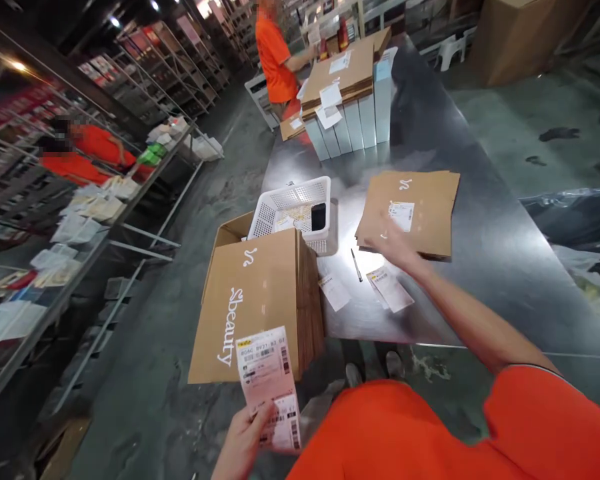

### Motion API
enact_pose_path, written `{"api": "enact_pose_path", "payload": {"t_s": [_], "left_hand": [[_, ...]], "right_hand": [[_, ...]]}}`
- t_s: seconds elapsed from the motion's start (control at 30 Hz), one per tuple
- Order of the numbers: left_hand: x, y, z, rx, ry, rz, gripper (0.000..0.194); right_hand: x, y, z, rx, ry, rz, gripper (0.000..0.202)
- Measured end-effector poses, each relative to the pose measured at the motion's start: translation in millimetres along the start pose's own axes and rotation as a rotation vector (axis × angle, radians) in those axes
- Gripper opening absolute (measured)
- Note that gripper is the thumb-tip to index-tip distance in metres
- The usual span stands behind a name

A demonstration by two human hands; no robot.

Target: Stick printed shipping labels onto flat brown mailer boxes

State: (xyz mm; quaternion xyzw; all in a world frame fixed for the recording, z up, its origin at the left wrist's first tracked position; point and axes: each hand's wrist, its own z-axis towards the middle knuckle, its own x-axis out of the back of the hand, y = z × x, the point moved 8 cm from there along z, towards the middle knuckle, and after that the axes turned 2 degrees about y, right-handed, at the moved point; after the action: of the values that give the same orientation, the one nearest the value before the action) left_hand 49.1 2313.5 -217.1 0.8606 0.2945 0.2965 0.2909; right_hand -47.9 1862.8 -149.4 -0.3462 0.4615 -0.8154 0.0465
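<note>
My left hand (247,437) is closed around a strip of printed shipping labels (265,363), low in view before a stack of brown flattened cartons (275,280) with white lettering. Over the near left edge of a smaller pile of flattened cartons (433,207) is my right hand (394,243). Its fingers are smeared by motion, so their grip does not show. A white label (401,215) lies on top of that pile, just beyond the hand. Closer to me on the metal table lie a pen (357,265), some label slips (393,290) and another slip (335,292).
A white plastic basket (265,220) holding a black object (319,217) stands at the metal table's (475,293) left edge. Farther back are upright pale blue boxes (367,120) under cardboard. A co-worker (275,60) stands beyond them. Loaded shelving (125,213) runs along the left.
</note>
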Motion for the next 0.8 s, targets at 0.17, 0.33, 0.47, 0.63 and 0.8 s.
{"api": "enact_pose_path", "payload": {"t_s": [0.17, 0.33, 0.47, 0.63, 0.8], "left_hand": [[-8.1, 4.0, -15.1, 0.021, 0.011, 0.115, 0.062], [16.7, 8.6, -34.6, -0.077, 0.157, -0.045, 0.073], [36.9, 23.5, -35.6, -0.163, 0.311, -0.055, 0.057], [37.1, 27.7, -26.8, -0.139, 0.412, 0.053, 0.041], [18.9, 24.6, -18.9, -0.117, 0.266, 0.009, 0.038]], "right_hand": [[-137.8, -167.3, -109.4, 0.574, -0.787, 0.467, 0.050], [-174.1, -194.5, -156.3, 0.523, -0.863, 0.453, 0.020], [-182.1, -199.4, -183.2, 0.513, -0.892, 0.534, 0.026], [-184.5, -183.9, -188.3, 0.407, -0.812, 0.416, 0.028], [-175.8, -160.9, -192.0, 0.281, -0.817, 0.529, 0.021]]}}
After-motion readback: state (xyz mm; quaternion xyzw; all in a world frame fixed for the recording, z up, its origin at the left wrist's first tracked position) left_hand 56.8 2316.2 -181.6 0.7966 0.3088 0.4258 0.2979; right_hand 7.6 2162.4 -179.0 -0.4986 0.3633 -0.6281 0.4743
